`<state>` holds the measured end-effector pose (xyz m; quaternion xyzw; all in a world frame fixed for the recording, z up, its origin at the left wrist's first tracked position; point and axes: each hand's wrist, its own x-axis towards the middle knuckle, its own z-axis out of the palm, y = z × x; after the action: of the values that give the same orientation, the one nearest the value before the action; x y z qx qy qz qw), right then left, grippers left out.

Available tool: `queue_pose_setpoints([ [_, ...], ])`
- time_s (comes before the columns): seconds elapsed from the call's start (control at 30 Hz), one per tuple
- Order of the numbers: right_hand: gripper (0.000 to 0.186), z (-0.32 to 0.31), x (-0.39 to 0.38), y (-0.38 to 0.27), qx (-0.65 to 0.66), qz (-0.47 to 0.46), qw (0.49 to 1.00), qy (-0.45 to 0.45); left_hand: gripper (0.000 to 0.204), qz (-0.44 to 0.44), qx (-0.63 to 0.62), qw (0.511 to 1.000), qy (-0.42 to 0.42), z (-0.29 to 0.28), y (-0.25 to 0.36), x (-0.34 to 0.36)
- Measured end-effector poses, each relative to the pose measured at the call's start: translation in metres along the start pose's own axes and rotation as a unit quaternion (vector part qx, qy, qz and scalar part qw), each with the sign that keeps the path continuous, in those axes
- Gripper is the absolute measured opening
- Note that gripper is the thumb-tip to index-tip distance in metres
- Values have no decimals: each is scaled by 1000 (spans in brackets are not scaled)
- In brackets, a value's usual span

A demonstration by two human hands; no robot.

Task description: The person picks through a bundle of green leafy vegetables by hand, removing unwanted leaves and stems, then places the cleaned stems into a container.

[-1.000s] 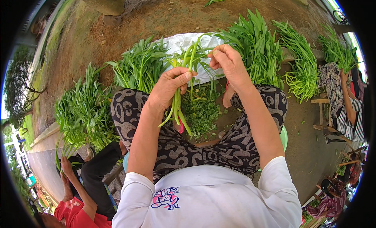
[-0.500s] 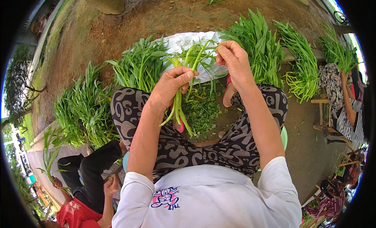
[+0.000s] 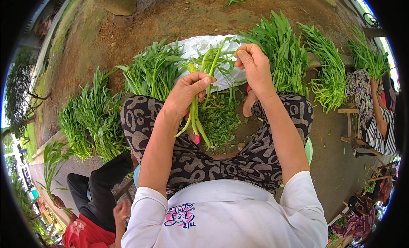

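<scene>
My left hand (image 3: 189, 90) is closed around a small bunch of water spinach (image 3: 195, 120), its pale stems hanging below the fist. Longer stems and narrow leaves stick up above the thumb. Level with their tops, my right hand (image 3: 255, 69) pinches thumb and forefinger together. A thin leaf reaches those fingertips; exactly how much they grip is too small to tell. Beneath both hands, a heap of plucked green leaves (image 3: 219, 124) lies on the ground between my knees. Behind it spreads a white plastic sheet (image 3: 200, 42).
Large bundles of greens lie at left (image 3: 100, 116), left of the sheet (image 3: 151, 69) and right (image 3: 277, 52). A person in red (image 3: 89, 231) sits close at my left, holding stems. Another person in stripes (image 3: 381, 130) is at far right, near a wooden stool (image 3: 350, 120).
The upright stem has straightened, its tip no longer bent toward my right hand. My hands stay nearly in place. The neighbour's hand at left has moved lower.
</scene>
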<state>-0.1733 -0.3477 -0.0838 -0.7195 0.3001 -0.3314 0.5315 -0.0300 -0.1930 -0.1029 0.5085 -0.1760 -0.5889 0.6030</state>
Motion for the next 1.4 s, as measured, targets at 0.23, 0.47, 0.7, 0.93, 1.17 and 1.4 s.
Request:
queue_pose_setpoints([
  [0.23,22,-21,9,4,376,147,915,-13,18,-3,-3,1000,-9,-1,2,0],
  [0.47,13,-20,3,-10,2,74,986,-147,19,6,-21,1000,-3,-4,3,-1],
  [0.7,16,-6,-2,-3,-69,-59,994,-63,15,0,-31,999,-10,-4,0,3],
  [0.93,17,0,-6,-8,-166,-98,978,-75,15,-4,-24,1000,-3,-1,1,1],
  [1.17,11,0,-6,-9,-207,-126,966,-86,18,-6,-12,1000,-11,2,3,0],
  [1.4,8,2,-7,-4,-96,-64,990,-75,18,-5,-10,1000,-7,2,2,-1],
])
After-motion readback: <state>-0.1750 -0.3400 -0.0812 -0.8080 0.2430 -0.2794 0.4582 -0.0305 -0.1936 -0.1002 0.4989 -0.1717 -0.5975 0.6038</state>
